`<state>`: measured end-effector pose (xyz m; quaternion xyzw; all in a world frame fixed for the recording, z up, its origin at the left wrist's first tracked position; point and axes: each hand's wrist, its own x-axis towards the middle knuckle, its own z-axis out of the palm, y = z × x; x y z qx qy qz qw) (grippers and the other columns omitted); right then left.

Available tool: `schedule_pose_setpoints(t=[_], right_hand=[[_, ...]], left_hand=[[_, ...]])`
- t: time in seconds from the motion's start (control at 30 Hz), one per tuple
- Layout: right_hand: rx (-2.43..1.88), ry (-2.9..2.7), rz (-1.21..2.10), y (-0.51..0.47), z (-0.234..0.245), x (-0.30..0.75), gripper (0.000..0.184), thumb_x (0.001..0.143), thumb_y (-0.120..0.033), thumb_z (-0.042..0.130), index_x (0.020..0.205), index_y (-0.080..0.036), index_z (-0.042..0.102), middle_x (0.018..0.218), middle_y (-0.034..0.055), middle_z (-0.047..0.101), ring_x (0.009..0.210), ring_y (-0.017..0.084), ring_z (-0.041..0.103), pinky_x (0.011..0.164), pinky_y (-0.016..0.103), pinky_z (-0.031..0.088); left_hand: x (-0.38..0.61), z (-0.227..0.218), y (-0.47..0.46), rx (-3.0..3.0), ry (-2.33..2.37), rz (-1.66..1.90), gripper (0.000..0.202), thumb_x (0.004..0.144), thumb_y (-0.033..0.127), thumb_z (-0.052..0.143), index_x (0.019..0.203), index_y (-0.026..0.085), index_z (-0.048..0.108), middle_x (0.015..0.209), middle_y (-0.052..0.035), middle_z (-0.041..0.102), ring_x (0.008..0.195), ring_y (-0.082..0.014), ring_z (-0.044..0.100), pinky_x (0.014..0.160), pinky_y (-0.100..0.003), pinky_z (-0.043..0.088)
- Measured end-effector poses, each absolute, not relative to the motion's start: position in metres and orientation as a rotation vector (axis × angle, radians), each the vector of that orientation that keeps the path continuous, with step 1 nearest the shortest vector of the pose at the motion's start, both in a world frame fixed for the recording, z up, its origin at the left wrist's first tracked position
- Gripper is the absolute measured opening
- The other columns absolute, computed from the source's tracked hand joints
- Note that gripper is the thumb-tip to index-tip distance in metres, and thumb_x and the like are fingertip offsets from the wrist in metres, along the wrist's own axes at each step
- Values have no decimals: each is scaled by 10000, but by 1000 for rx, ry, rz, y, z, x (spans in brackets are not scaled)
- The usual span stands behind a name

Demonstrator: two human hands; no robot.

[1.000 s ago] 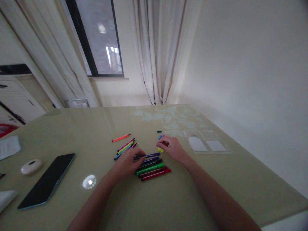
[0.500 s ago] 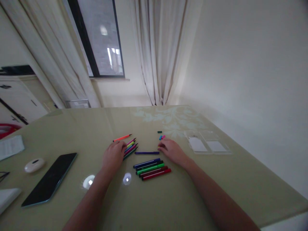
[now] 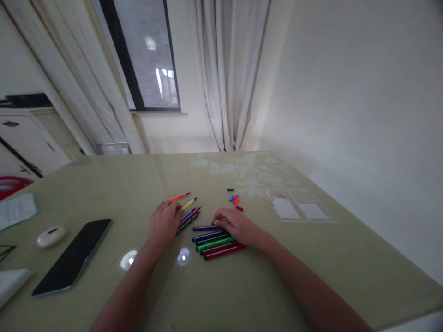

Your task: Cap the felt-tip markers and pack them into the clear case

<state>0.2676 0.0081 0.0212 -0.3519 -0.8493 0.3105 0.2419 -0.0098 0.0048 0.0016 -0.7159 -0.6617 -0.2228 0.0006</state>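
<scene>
- While the head view looks down on a glossy olive-green tabletop (image 3: 207,295), the left hand (image 3: 164,223) curls low on the left, its fingers drawn in around what seems to be a slim, uncapped yellow-green felt-tip pen (image 3: 189,203); the tip points far right, probably keeping the bare nib clear of the skin.
- The right hand (image 3: 237,226) pinches a tiny yellow-green plastic cap (image 3: 216,222), a narrow grip that suits so small a cylinder; whether the palm touches the pens below, I cannot tell.
- Just right of the left hand lie slender uncapped blue, magenta and dark felt-tip pens (image 3: 189,220), parallel and aslant, nibs all facing far right, perhaps so that they stay sorted.
- Beyond them, a bright orange uncapped pen (image 3: 178,197) lies with its rear end hidden by the left hand.
- On the near side, a row of smooth, thicker-looking, seemingly capped plastic pens (image 3: 212,246), indigo through green to red, lies side by side, likely to limit rolling.
- Far of the right hand, short tube-shaped caps in blue, pink, orange and magenta (image 3: 236,201) are scattered near a dark green cap (image 3: 230,189), presumably kept within reach.
- At far right, a thin clear plastic case (image 3: 301,196) lies spread flat, showing matte white inserts (image 3: 285,207).
</scene>
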Motion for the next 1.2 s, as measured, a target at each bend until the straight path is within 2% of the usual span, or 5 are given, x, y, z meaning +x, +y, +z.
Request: schedule_pose_setpoints(t=[0.17,0.3,0.5,0.9,1.2], right_hand=[[-972,-2026,862,15,20,271,135,997,-323,630,1023,-207,695,953,33,734,887,180,670,831,297,507],[-993,-1811,816,21,19,274,240,913,-432,734,987,-205,756,872,36,737,804,180,669,769,301,524],[-969,-1657,844,23,19,277,275,815,-443,831,939,-204,777,848,50,758,775,186,683,724,299,540],[-946,-1746,787,18,23,275,240,842,-462,808,911,-233,815,795,39,755,735,186,662,726,316,521],[-949,-1748,821,16,27,278,261,823,-496,818,857,-237,830,732,35,755,691,178,653,668,300,516]], left_hand=[[1,3,8,-2384,-1926,-1115,235,997,364,496,1050,207,662,1070,-106,735,1000,-284,666,913,-437,517],[10,7,5,-2534,-1850,-1329,239,994,412,526,1059,225,660,1087,-79,754,1006,-260,690,917,-415,526],[18,12,1,-2601,-1792,-1362,236,962,445,584,1001,230,672,1002,-61,759,948,-247,698,880,-391,545],[29,14,-6,-2627,-1686,-1335,213,986,411,586,976,240,713,962,-45,745,938,-230,682,886,-362,520],[35,18,-11,-2635,-1595,-1411,238,996,403,584,955,237,750,907,-39,763,841,-200,691,793,-317,526]])
